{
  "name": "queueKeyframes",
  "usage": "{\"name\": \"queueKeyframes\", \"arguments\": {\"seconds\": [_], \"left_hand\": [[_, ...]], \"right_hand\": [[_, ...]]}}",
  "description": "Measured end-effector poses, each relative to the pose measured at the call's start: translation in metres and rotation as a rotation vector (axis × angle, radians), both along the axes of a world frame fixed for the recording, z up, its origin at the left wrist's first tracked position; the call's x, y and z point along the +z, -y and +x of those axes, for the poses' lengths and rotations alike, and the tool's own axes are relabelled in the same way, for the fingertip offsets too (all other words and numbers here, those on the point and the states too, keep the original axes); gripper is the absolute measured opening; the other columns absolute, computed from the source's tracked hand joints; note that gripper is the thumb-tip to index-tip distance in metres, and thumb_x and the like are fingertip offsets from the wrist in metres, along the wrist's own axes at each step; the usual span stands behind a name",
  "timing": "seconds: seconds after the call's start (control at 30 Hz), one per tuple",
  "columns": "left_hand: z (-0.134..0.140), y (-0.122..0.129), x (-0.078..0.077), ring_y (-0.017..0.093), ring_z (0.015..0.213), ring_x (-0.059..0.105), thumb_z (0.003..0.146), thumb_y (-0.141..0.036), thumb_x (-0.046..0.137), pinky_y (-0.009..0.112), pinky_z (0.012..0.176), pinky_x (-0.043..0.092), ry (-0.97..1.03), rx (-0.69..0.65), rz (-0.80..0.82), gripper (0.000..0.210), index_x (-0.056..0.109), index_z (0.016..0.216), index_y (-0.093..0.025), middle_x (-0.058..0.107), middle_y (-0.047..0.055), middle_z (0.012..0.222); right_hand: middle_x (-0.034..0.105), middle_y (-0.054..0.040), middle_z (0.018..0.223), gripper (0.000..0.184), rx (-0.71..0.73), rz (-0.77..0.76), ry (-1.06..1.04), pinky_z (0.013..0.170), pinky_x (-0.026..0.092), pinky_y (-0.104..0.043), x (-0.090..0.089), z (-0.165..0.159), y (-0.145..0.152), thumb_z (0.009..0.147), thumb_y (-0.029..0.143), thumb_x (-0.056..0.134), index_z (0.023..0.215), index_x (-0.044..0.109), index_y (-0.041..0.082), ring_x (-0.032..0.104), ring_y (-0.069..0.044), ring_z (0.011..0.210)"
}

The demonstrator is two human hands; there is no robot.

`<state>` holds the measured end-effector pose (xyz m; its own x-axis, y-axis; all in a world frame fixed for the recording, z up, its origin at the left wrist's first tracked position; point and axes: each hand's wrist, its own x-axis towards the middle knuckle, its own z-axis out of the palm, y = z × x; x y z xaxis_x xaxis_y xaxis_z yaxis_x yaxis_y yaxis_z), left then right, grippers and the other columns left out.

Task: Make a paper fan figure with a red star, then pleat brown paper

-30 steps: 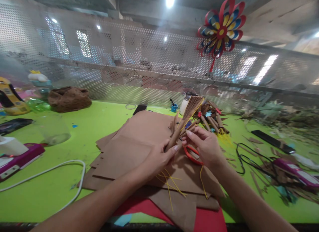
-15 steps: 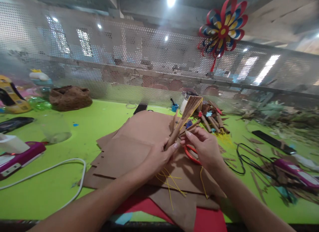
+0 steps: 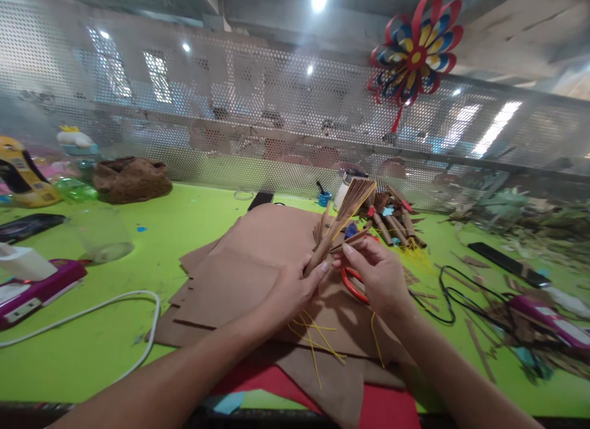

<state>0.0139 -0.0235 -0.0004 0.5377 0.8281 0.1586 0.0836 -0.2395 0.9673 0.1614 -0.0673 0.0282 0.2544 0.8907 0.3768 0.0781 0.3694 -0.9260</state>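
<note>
My left hand (image 3: pixel 295 287) and right hand (image 3: pixel 380 272) leave just a small gap between them, and the red-orange handle (image 3: pixel 351 288) fills part of it. Past my fingers, the cut paper bundle (image 3: pixel 353 208) pokes up in the way. Far right, brown rolls (image 3: pixel 396 223) block me. To my right, a black cord (image 3: pixel 443 286) could snag my arm. On the left, a hand could slide between the brown paper (image 3: pixel 239 281) and the clear cup (image 3: pixel 108 241), but nearer, a white cord (image 3: pixel 159 305) crosses.
</note>
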Motion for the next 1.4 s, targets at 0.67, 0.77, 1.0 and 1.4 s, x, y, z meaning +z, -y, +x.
{"name": "queueKeyframes", "arguments": {"seconds": [0.67,0.77,1.0,1.4], "left_hand": [[-0.0036,-0.0006,0.0057,0.009,0.045,0.041,0.086,-0.047,0.042,0.020,0.045,0.030,-0.113,0.059,0.148,0.039,0.059,0.080,-0.013,0.046,-0.005,0.048],[-0.0046,-0.0004,0.0065,0.009,0.045,0.040,0.086,-0.047,0.040,0.020,0.045,0.029,-0.120,0.061,0.165,0.039,0.059,0.080,-0.013,0.046,-0.005,0.048],[-0.0051,0.0008,0.0074,0.009,0.046,0.040,0.088,-0.043,0.040,0.020,0.046,0.029,-0.115,0.051,0.178,0.037,0.058,0.077,-0.013,0.044,-0.005,0.049],[-0.0052,0.0010,0.0088,0.010,0.051,0.040,0.088,-0.040,0.040,0.020,0.050,0.030,-0.122,0.061,0.183,0.035,0.060,0.084,-0.012,0.045,-0.004,0.055]], "right_hand": [[0.068,-0.0022,0.072,0.015,-0.008,0.032,0.020,0.065,0.054,-0.029,-0.0050,-0.0026,0.0008,0.079,0.032,0.063,0.080,0.063,0.016,0.065,-0.014,0.064],[0.068,-0.0018,0.071,0.015,-0.013,0.029,0.020,0.066,0.054,-0.029,-0.0055,-0.0030,0.0010,0.079,0.032,0.063,0.080,0.063,0.017,0.064,-0.014,0.064],[0.068,-0.0022,0.070,0.018,-0.015,0.017,0.010,0.066,0.054,-0.031,-0.0054,-0.0031,0.0017,0.078,0.035,0.064,0.080,0.063,0.017,0.065,-0.015,0.063],[0.067,-0.0021,0.070,0.019,0.010,0.028,0.015,0.066,0.054,-0.031,-0.0058,-0.0043,0.0012,0.077,0.036,0.064,0.082,0.063,0.017,0.063,-0.015,0.063]]}}
